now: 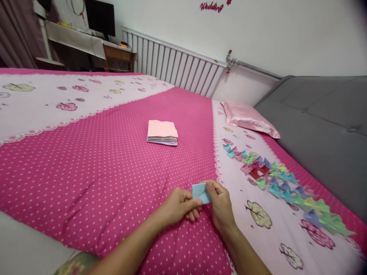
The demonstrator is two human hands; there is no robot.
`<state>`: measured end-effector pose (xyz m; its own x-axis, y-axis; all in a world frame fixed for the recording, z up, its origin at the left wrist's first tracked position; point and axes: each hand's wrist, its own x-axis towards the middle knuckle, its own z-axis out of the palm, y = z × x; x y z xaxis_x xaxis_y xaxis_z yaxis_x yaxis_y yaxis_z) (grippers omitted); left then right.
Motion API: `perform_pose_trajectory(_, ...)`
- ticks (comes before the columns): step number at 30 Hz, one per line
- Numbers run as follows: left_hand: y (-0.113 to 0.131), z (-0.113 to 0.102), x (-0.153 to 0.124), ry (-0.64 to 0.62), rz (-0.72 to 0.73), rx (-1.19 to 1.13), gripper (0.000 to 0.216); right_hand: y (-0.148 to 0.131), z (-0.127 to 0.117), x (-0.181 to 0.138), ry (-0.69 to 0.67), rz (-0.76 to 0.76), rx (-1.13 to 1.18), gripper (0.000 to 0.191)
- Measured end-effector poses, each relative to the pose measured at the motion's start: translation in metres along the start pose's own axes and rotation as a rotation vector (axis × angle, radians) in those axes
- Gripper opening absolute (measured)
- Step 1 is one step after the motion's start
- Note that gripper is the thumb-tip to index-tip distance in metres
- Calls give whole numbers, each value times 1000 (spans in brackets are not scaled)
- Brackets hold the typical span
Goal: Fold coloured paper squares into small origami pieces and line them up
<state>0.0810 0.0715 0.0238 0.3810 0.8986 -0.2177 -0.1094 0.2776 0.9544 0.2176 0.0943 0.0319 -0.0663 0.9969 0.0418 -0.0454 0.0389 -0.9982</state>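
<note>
A small folded piece of light-blue paper is held between both hands above the pink dotted bedspread. My left hand pinches its lower left edge between thumb and fingers. At its right side, my right hand grips the paper with the thumb in front and the fingers behind. A stack of square coloured paper, light pink on top, lies on the bed farther away. To the right, many folded paper boats in blue, green, pink, red and purple stand in rows.
The bed has a pink and white patterned cover. A pink satin pillow rests near the grey headboard. Behind the bed are a white radiator, a desk and a black monitor.
</note>
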Motion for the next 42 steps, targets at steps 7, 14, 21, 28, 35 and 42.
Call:
perform_pose_trajectory(7, 0, 0, 4, 86, 61, -14, 44, 1, 2, -1, -106, -11, -41, 21)
perform_pose_trajectory(14, -1, 0, 1, 98, 68, 44, 42, 1, 2, -2, -53, -46, -76, 21)
perform_pose_trajectory(21, 4, 0, 3, 196, 210, 26, 32, 0, 1, -1, -92, -75, -150, 20)
perform_pose_trajectory(28, 9, -7, 1, 317, 238, 44, 29, 2, 0, -1, -204, -105, -290, 25)
perform_pose_trajectory(35, 14, -4, -2, 407, 203, -9, 24, -2, 2, -3, -264, -168, -392, 27)
perform_pose_trajectory(42, 13, -8, -2, 433, 210, -130, 24, -1, 4, -4, -299, -113, -259, 20)
